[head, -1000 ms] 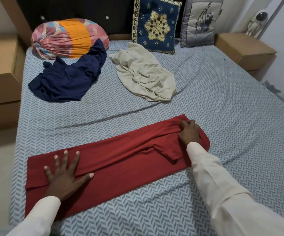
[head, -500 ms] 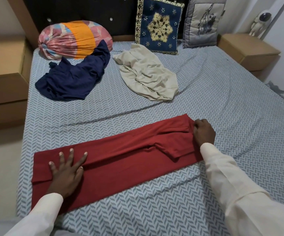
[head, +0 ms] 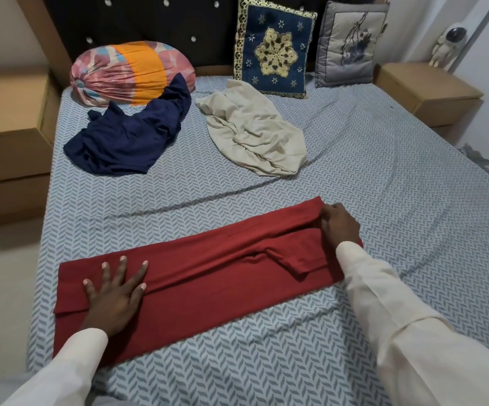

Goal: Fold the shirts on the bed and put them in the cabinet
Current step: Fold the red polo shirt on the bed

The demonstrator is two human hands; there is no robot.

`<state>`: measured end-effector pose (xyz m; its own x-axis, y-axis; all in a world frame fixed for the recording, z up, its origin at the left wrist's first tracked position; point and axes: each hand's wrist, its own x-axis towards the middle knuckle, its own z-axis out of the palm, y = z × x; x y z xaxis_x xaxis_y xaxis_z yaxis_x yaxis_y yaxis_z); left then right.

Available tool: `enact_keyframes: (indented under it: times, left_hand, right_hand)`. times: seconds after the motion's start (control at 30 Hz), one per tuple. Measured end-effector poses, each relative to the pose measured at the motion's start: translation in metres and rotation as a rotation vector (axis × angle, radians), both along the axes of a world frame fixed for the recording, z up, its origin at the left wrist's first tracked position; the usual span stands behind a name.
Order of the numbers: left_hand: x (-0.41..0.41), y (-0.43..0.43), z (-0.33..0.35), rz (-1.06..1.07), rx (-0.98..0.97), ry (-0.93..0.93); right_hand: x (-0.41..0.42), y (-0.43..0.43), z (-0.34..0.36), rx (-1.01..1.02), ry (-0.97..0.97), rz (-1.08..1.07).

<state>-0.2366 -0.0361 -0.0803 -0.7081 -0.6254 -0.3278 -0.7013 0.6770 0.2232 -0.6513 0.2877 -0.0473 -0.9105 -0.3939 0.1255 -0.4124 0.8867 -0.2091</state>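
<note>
We find the right hand [head: 339, 227] shifted to the end of the red shirt [head: 208, 276], pinching its edge; the left hand [head: 114, 294] stays flat on it, fingers spread. We count three shirts: the navy shirt [head: 132, 136] and beige shirt [head: 255, 133] lie beyond both hands.

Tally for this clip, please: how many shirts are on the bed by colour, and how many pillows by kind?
Red shirt: 1
Navy shirt: 1
Cream shirt: 1
Bolster: 1
Blue cushion: 1
Grey cushion: 1
Total: 6
</note>
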Motion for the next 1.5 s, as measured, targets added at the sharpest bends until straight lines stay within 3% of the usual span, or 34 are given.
enact_keyframes:
  times: [0.13,0.33,0.5,0.6,0.7,0.77,0.97,1.1,1.2,1.4,1.5]
  left_hand:
    - [0.003,0.0,-0.002,-0.003,0.005,-0.016]
    - [0.001,0.003,-0.003,0.028,-0.046,-0.039]
    - [-0.014,0.005,0.0,0.186,-0.076,0.035]
    - [-0.026,0.005,-0.001,0.157,-0.147,0.05]
    - [-0.03,0.005,-0.01,0.077,-0.089,0.006]
    - [-0.028,0.004,-0.012,0.088,-0.074,-0.035]
    - [-0.026,-0.001,-0.012,0.093,-0.063,-0.047]
    - [-0.026,0.0,-0.012,0.091,-0.061,-0.05]
    - [-0.026,0.0,-0.013,0.09,-0.059,-0.051]
    - [-0.028,-0.002,-0.012,0.1,-0.019,-0.069]
    - [-0.026,-0.007,-0.011,0.08,-0.006,-0.06]
  right_hand:
    - [0.007,0.009,0.0,-0.083,0.05,-0.052]
    - [0.016,0.026,-0.021,-0.012,-0.001,-0.081]
    - [0.02,-0.008,-0.016,-0.089,0.067,-0.167]
    - [0.053,-0.063,-0.022,-0.224,0.179,0.024]
    - [0.108,-0.123,-0.034,-0.212,0.099,0.365]
    - [0.128,-0.145,-0.044,-0.151,0.057,0.45]
    - [0.066,-0.12,-0.06,-0.048,0.026,0.181]
    - [0.004,-0.086,-0.061,0.19,-0.074,-0.006]
    - [-0.02,-0.064,-0.053,0.205,-0.087,-0.178]
    - [-0.017,-0.068,-0.043,0.236,-0.188,-0.222]
    - [-0.035,-0.055,-0.032,0.046,-0.374,-0.112]
